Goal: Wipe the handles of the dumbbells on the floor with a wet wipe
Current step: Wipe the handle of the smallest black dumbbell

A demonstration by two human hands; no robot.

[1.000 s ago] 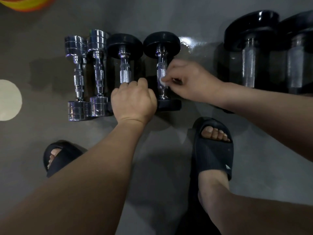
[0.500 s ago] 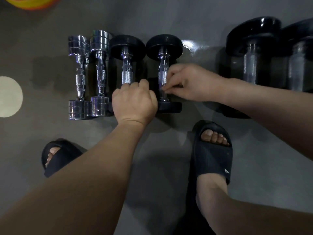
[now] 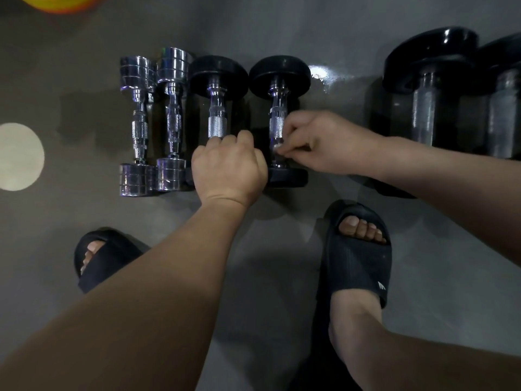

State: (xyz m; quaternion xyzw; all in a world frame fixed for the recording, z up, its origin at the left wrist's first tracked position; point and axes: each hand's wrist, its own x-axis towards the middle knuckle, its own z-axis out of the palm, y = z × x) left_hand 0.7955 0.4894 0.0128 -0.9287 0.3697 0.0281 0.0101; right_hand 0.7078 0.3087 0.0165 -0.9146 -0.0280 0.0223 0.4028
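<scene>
Two grips | right grip (image 3: 324, 142) pinches wipe (image 3: 277, 147), lower on handle (image 3: 276, 124) now | left grip (image 3: 229, 167) clasps dumbbell (image 3: 217, 124)

Left hand (image 3: 229, 167), knuckles up, fingers curled round a black-ended dumbbell (image 3: 217, 122) below its knurling; right hand (image 3: 324, 142), forearm entering from the right, pinching a small white wet wipe (image 3: 277, 146) between thumb and fingertips.

- The floor (image 3: 282, 29) is smooth, dark grey and slightly glossy.
- 1 pale round spot (image 3: 17, 156) lies on it, well left of the left hand (image 3: 228, 167).
- A bright glare (image 3: 321, 73) shines on it beyond the right hand (image 3: 332, 142).
- An orange-and-yellow rounded shape (image 3: 59, 2) sits far beyond and left of the left hand.
</scene>
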